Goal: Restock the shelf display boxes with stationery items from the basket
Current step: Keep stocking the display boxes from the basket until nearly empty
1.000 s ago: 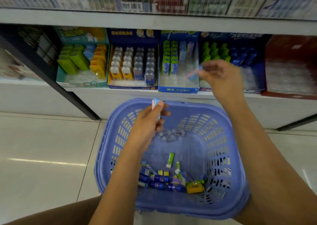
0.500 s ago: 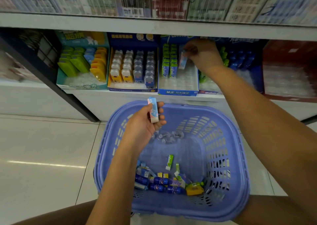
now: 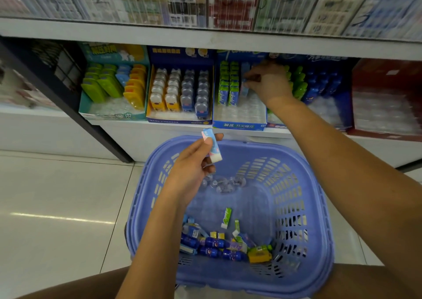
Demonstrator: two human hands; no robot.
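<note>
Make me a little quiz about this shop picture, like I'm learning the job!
1. True or false: the left hand holds an eraser over the basket.
2. Which of the five display boxes is the right hand reaching into? A) leftmost B) middle box C) rightmost
3. Fill in: the loose items lie at the basket's end ____ from the shelf.
Key: 1 true; 2 B; 3 farthest.
</note>
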